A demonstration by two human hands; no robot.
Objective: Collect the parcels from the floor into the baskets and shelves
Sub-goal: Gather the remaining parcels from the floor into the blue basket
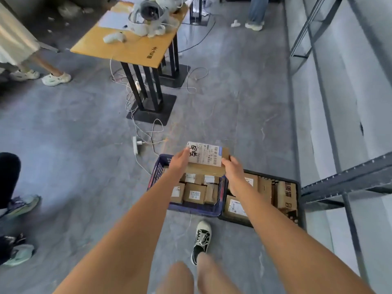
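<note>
Parcel (206,160) held in air between both hands, above far rim of blue basket (157,175). Left hand (179,160) grips left end, right hand (232,166) grips right end; long axis runs left-right, label up. Drop point lies straight below and slightly toward person. Black basket (298,200) adjoins on right, both holding boxes. Grey concrete floor (63,134); metal shelving (343,179) at right; wooden table (131,45) beyond.

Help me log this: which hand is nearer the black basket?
Right. The right hand grips the parcel by its right edge, just above the black basket; the left hand grips its left edge over the blue basket.
</note>
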